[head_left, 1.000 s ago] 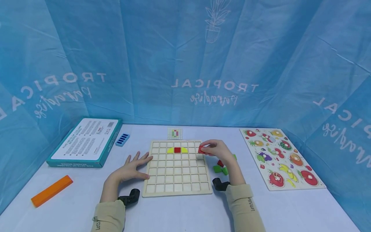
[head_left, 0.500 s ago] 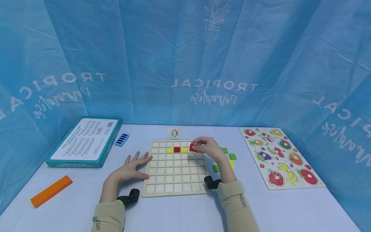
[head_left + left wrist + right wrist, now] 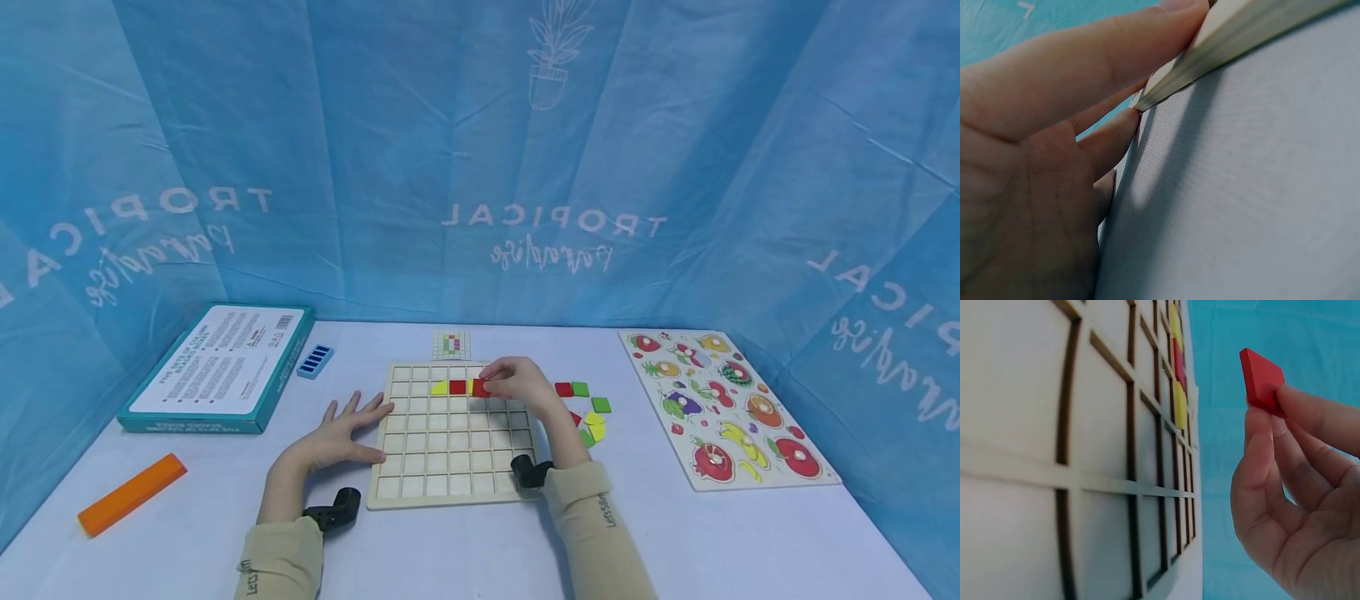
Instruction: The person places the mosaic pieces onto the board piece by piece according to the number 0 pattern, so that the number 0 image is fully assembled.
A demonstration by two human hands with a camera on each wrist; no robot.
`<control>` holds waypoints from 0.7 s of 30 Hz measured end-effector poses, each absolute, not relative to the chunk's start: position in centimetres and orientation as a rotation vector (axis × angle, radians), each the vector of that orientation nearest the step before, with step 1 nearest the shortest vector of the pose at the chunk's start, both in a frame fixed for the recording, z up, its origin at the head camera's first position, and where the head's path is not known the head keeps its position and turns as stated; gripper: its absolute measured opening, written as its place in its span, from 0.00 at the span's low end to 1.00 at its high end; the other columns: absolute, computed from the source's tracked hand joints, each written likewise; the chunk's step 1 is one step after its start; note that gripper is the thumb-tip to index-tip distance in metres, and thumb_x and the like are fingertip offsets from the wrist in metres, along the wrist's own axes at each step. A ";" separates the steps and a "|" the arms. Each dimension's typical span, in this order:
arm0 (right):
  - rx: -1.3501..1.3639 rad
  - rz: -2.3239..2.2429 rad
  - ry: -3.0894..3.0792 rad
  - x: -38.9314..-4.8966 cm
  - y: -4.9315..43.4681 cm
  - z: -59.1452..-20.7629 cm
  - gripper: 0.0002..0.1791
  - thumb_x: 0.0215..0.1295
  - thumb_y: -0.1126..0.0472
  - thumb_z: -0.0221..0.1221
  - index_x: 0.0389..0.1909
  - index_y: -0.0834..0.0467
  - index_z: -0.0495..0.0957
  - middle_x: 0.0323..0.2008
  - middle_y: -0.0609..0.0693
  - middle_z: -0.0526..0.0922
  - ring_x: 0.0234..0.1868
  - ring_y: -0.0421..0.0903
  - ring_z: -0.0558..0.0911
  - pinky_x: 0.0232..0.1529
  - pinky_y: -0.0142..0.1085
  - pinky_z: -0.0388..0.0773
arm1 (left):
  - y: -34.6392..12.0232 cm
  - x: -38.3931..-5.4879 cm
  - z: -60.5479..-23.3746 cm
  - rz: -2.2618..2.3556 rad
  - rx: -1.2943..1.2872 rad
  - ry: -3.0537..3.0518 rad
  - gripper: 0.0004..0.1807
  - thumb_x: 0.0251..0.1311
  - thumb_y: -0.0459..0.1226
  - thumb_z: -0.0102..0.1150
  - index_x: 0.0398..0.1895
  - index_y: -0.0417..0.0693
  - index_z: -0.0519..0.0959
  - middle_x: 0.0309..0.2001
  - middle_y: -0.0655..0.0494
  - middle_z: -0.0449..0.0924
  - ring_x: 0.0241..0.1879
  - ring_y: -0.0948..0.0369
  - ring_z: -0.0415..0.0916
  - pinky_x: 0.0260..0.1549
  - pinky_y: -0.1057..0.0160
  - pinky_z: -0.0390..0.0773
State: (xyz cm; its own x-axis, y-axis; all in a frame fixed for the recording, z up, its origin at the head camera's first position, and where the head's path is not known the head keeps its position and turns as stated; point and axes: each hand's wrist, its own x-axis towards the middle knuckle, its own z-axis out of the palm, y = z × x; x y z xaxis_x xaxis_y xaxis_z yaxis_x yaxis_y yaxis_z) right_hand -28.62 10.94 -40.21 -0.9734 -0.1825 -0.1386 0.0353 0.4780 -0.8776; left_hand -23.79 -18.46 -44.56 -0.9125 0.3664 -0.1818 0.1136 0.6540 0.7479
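A pale wooden grid board [image 3: 450, 462] lies flat in the middle of the table. In one of its upper rows sit a yellow piece [image 3: 439, 388], a red square tile [image 3: 457, 387] and a second yellow piece [image 3: 1180, 405]. My right hand [image 3: 521, 385] pinches another red square tile [image 3: 1263, 381] between thumb and fingers, held above the board near the second yellow piece. With fingers spread, my left hand [image 3: 337, 435] rests against the board's left edge; the left wrist view shows its fingertips touching that edge.
Loose green tiles [image 3: 602, 405], red tiles [image 3: 564, 389] and yellow pieces [image 3: 596, 427] lie right of the board. A patterned card [image 3: 452, 344] is behind it. Elsewhere are a teal box [image 3: 217, 367], a blue block [image 3: 316, 362], an orange bar [image 3: 132, 495] and a fruit puzzle [image 3: 727, 408].
My right hand has carried the red tile leftward from the board's right edge to above the second yellow piece. The loose pieces at the right are more exposed. My left hand has stayed put.
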 end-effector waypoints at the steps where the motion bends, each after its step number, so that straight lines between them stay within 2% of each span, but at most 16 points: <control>1: -0.115 -1.486 2.518 -28.7 10.8 -40.3 0.06 0.57 0.63 0.61 0.37 0.57 0.80 0.35 0.51 0.81 0.35 0.48 0.78 0.39 0.39 0.80 | -18.5 -23.8 -44.5 1.123 0.385 2.557 0.52 0.38 0.50 0.69 0.69 0.44 0.57 0.72 0.42 0.43 0.70 0.42 0.23 0.64 0.42 0.18; 6: -0.106 -1.405 2.554 -29.0 10.5 -40.8 0.05 0.57 0.64 0.61 0.35 0.58 0.81 0.34 0.51 0.80 0.32 0.47 0.78 0.36 0.36 0.80 | -18.4 -23.8 -44.5 1.120 0.389 2.557 0.52 0.38 0.50 0.69 0.69 0.44 0.57 0.72 0.42 0.43 0.70 0.42 0.23 0.64 0.42 0.18; 13: -0.160 -1.266 2.601 -29.2 10.2 -41.1 0.04 0.56 0.67 0.60 0.32 0.59 0.81 0.28 0.51 0.79 0.25 0.45 0.77 0.28 0.32 0.75 | -18.5 -23.8 -44.6 1.118 0.383 2.556 0.52 0.38 0.50 0.69 0.69 0.44 0.57 0.72 0.43 0.43 0.70 0.42 0.22 0.64 0.42 0.18; 21: -0.220 -1.169 2.635 -29.2 10.1 -41.0 0.04 0.55 0.71 0.59 0.30 0.60 0.80 0.28 0.50 0.78 0.27 0.44 0.75 0.27 0.31 0.74 | -18.5 -23.9 -44.8 1.103 0.411 2.579 0.52 0.38 0.49 0.69 0.68 0.44 0.58 0.72 0.42 0.43 0.70 0.42 0.24 0.64 0.42 0.18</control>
